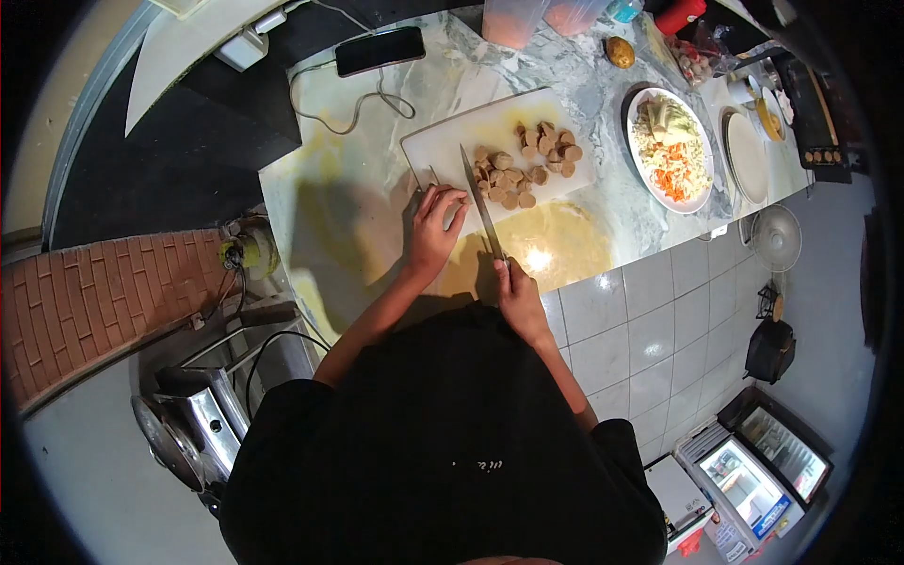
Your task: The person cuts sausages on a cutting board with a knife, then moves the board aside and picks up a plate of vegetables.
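My right hand point(518, 294) is closed round the handle of a long kitchen knife point(482, 209), its blade pointing away from me over a white cutting board point(438, 137). Left of the blade, at the board's near edge, my left hand point(436, 231) has its fingers bent and drawn together. Whatever lies under those fingertips is too small to make out. Just right of the blade is a pile of round brown slices point(504, 179), sausage or meatball by their look. A second group of brown slices point(549, 146) lies farther right on the board.
An oval white plate point(706, 193) of shredded vegetables stands to the right, with a potato point(620, 52) beyond it. A phone point(380, 51) with a looped cable point(356, 121) lies at the back left. Plastic containers point(511, 24) line the far edge. The marble counter point(325, 202) ends close to my body.
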### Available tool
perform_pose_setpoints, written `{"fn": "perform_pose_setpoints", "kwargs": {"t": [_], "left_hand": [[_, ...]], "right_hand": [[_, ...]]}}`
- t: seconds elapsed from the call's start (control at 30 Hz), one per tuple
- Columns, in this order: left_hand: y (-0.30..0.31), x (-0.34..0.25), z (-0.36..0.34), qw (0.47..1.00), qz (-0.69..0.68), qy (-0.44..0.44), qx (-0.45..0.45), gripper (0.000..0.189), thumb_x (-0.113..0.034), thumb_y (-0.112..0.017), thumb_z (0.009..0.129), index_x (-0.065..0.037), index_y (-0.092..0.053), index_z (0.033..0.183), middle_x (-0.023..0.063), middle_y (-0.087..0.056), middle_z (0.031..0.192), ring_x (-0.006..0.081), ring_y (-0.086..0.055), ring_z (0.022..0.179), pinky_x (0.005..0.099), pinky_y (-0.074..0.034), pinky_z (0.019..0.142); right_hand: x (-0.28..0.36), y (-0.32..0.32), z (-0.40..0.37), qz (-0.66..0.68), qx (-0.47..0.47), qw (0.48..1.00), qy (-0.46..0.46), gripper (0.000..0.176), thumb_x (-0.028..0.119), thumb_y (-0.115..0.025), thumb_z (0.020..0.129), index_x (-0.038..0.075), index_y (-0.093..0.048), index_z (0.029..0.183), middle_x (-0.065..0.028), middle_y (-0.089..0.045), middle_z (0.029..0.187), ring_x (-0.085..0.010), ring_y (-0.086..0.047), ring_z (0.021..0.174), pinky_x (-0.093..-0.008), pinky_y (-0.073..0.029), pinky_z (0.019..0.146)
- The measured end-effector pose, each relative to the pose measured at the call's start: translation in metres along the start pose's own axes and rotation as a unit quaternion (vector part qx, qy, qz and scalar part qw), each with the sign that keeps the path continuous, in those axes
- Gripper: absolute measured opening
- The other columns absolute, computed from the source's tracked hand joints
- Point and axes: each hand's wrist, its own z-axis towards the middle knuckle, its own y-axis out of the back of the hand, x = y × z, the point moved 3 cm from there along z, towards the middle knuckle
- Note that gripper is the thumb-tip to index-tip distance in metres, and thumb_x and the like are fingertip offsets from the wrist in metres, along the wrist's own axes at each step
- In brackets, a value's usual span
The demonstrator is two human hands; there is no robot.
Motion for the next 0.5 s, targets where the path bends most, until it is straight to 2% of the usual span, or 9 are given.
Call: {"fn": "perform_pose_setpoints", "kwargs": {"t": [0.2,0.37,0.5], "left_hand": [[-0.0063,0.0072,-0.0009,1.000,0.005,0.004,-0.008,0.019,-0.003,-0.070,0.085,-0.003,-0.064,0.104,0.0098,-0.064,0.099,0.0252,-0.064,0.087,0.0357,-0.052,0.079],[-0.0049,0.0018,0.0006,1.000,0.021,0.001,-0.004,0.019,-0.003,-0.070,0.085,-0.003,-0.063,0.103,0.0097,-0.064,0.098,0.0255,-0.065,0.088,0.0360,-0.052,0.079],[-0.0061,0.0039,-0.0002,1.000,0.011,0.003,-0.015,0.019,-0.002,-0.070,0.085,-0.003,-0.063,0.102,0.0099,-0.065,0.097,0.0261,-0.065,0.087,0.0368,-0.052,0.079]], "right_hand": [[-0.0018,0.0029,-0.0038,-0.024,-0.012,1.000,0.001,0.039,0.035,-0.044,0.105,-0.003,-0.054,0.103,-0.0282,-0.065,0.077,-0.0505,-0.062,0.079,-0.0542,-0.048,0.064],[-0.0015,-0.0013,-0.0053,-0.084,-0.036,0.995,0.028,0.036,0.034,-0.042,0.105,-0.001,-0.048,0.102,-0.0328,-0.061,0.070,-0.0542,-0.060,0.070,-0.0594,-0.045,0.058],[-0.0037,-0.0063,-0.0046,-0.129,-0.044,0.989,0.048,0.034,0.034,-0.042,0.105,0.001,-0.046,0.103,-0.0332,-0.058,0.065,-0.0553,-0.059,0.065,-0.0604,-0.045,0.054]]}}
